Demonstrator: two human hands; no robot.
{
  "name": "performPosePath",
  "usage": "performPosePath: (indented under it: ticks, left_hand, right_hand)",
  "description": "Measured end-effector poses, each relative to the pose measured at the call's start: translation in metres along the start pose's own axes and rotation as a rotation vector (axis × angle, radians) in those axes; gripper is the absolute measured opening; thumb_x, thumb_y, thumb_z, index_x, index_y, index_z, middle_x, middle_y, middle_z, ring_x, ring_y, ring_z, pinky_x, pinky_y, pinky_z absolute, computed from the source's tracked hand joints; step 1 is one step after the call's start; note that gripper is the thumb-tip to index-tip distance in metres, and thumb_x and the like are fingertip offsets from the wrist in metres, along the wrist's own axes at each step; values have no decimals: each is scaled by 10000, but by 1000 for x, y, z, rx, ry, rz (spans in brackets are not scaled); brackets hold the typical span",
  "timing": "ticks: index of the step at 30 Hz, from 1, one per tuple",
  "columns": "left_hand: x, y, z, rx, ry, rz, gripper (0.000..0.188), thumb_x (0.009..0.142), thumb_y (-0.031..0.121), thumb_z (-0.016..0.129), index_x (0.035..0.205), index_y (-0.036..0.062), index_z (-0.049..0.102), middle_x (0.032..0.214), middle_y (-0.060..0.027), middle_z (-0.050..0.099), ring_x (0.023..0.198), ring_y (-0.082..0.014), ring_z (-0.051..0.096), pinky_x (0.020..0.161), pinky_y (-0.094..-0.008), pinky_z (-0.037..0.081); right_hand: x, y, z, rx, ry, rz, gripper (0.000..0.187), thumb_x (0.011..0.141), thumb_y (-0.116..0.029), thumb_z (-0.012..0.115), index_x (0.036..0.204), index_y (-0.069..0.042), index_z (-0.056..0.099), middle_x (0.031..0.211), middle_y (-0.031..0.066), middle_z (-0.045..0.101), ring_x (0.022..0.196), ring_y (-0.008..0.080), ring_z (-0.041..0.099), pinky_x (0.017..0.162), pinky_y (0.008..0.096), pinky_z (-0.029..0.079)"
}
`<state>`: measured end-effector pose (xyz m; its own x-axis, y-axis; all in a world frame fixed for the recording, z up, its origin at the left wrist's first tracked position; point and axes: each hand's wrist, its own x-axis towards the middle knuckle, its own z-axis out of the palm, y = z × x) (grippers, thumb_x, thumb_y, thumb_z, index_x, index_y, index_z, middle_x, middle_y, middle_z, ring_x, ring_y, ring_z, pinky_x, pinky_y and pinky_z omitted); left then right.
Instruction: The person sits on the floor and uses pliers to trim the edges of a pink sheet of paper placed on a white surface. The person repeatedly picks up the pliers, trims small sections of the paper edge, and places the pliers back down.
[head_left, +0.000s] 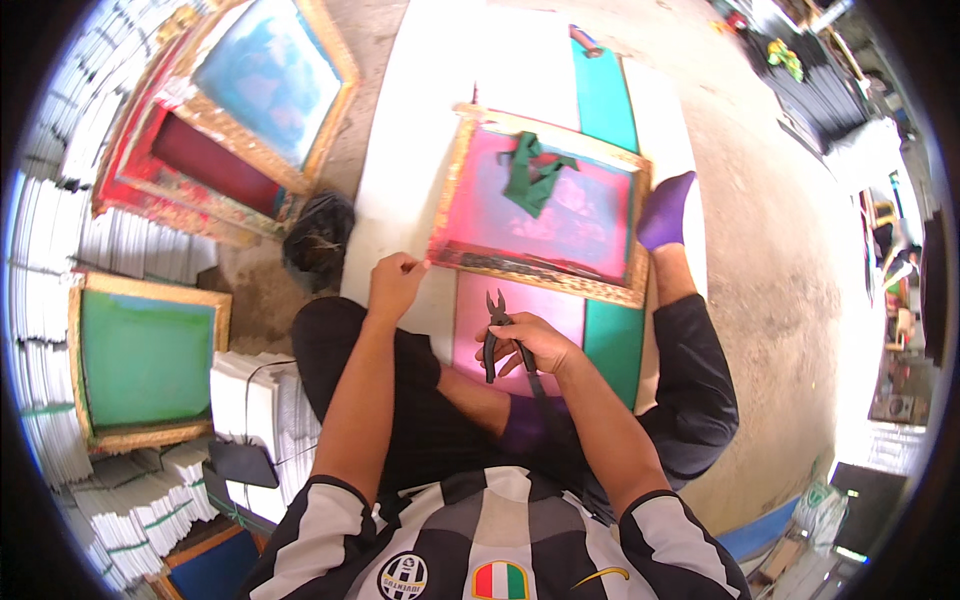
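A wooden screen-printing frame (462,190) with pink-stained mesh lies in front of me, slightly turned. A crumpled green cloth (528,178) rests on its mesh. My left hand (396,286) is closed in a pinch beside the frame's near left corner; whatever is between the fingertips is too small to make out. In my right hand (535,342) is a pair of dark-handled pliers (496,308), jaws parted and pointing away from me. The pliers are just short of the frame's near edge.
Pink (520,340) and green (612,350) panels lie under the frame on a white board (400,180). My purple-socked foot (668,212) touches the frame's right side. Other frames (335,70), a green screen (145,355), a black bag (318,240) and paper stacks (245,400) stand left.
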<state>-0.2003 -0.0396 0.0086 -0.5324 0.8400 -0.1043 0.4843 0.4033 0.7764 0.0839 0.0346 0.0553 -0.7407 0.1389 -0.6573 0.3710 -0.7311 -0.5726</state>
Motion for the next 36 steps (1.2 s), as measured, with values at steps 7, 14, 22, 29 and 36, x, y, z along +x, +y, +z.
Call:
performPosePath:
  ticks: [7,14,22,29,36]
  left_hand:
    - [-19,43,28,287,-55,166,260,846,283,781,920,44,715,1040,-157,721,1028,-350,658,846,-476,520]
    - [-18,58,56,498,-52,464,458,822,269,786,1232,97,677,1393,-182,546,1337,-396,467,1114,-515,379]
    - [-30,42,64,515,-115,463,496,816,276,788,1265,100,673,1464,-198,478,1380,-428,409,1159,-547,321]
    - [-27,36,70,413,-89,460,446,818,277,786,1214,95,691,1415,-194,501,1358,-416,429,1148,-540,332]
    - [-27,36,69,400,-64,463,399,821,271,784,1173,99,704,1385,-190,518,1334,-404,448,1126,-535,351]
  right_hand:
    - [-58,50,-87,-153,560,-43,312,977,-277,638,1106,6,614,951,173,734,750,267,725,573,406,576]
    - [-84,72,-163,-810,1067,88,292,877,-210,667,855,81,655,830,247,706,739,339,736,571,461,557]
    - [-87,52,-158,-863,1086,194,348,849,-187,601,995,116,694,1032,336,706,947,458,720,824,514,569]
    - [-89,30,-138,-969,1080,301,362,856,-173,554,1069,74,709,1135,327,694,1129,465,662,987,527,517]
    - [-93,7,-129,-1045,1009,394,353,895,-167,510,1090,29,729,1099,263,734,1062,392,720,924,474,568]
